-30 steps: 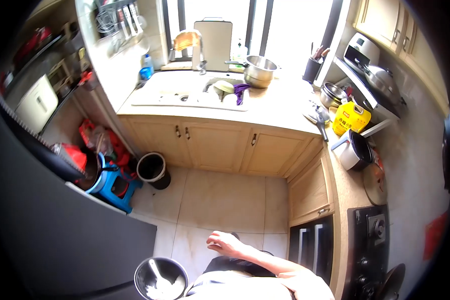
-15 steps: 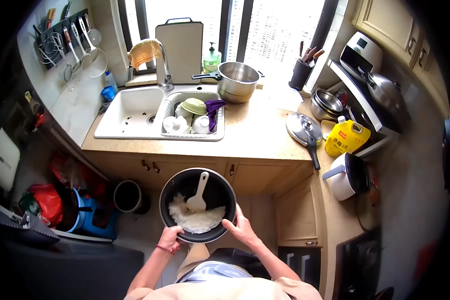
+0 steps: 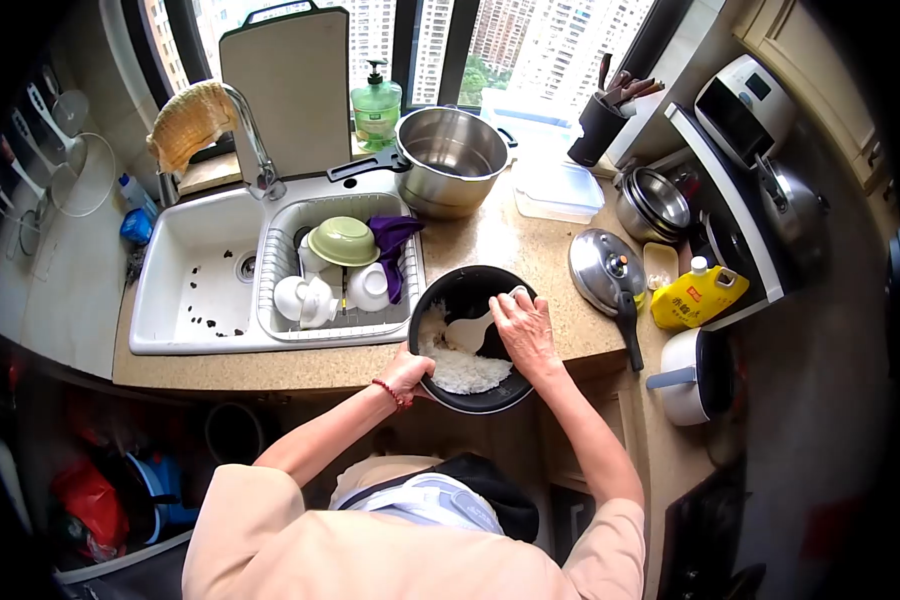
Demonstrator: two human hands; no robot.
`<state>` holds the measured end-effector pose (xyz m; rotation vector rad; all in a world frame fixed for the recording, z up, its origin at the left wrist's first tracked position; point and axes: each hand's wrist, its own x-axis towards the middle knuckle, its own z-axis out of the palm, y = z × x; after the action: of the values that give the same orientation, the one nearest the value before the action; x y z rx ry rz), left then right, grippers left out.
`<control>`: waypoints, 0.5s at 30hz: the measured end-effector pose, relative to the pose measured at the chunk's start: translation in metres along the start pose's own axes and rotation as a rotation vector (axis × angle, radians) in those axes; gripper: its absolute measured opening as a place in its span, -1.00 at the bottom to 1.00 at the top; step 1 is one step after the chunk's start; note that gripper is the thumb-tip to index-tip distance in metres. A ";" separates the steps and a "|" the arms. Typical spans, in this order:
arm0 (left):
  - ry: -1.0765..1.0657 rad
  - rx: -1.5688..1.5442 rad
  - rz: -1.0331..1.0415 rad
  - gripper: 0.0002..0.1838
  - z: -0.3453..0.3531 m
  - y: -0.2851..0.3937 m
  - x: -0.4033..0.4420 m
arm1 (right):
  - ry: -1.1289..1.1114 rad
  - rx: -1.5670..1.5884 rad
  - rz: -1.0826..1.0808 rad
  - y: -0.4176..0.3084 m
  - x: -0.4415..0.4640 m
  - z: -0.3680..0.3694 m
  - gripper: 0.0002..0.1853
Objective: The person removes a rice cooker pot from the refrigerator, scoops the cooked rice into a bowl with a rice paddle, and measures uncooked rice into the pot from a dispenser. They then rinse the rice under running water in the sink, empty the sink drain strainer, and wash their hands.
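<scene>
A dark rice cooker inner pot (image 3: 460, 286) is at the counter's front edge, tilted toward me. White cooked rice (image 3: 468, 374) lies in its lower part. My left hand (image 3: 407, 372) is closed on the pot's left rim, thumb over the edge. A white rice paddle (image 3: 467, 334) rests with its blade against the rice. My right hand (image 3: 526, 332) is closed around the paddle's handle, whose end shows above the fingers. Whether the pot's base rests on the counter is hidden.
A double sink (image 3: 170, 342) with a dish rack of bowls lies left. Behind the pot stand a steel pressure cooker (image 3: 450, 170) and clear plastic containers (image 3: 558, 192). The cooker lid (image 3: 602, 268), a yellow pouch (image 3: 698, 296) and a white jug-like pot (image 3: 682, 362) are on the right.
The pot has moved forward and right, from in front of the cabinets to the counter edge. My right hand has left the pot's rim and taken the paddle's handle.
</scene>
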<state>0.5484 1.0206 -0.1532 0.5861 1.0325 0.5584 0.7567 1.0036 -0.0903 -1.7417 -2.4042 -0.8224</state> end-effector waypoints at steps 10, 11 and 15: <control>0.149 0.082 -0.063 -0.45 0.033 0.011 0.091 | -0.538 0.251 -0.038 0.063 0.028 0.050 -0.93; 0.132 0.094 -0.065 -0.46 0.031 0.008 0.103 | -0.516 0.266 -0.029 0.069 0.030 0.055 -0.93; 0.134 0.007 -0.196 -0.58 0.047 0.024 0.119 | -0.397 0.279 -0.017 0.103 0.048 0.082 -0.94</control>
<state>0.6349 1.1091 -0.1921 0.4524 1.2041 0.4252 0.8527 1.1045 -0.1046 -1.9131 -2.6090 -0.1309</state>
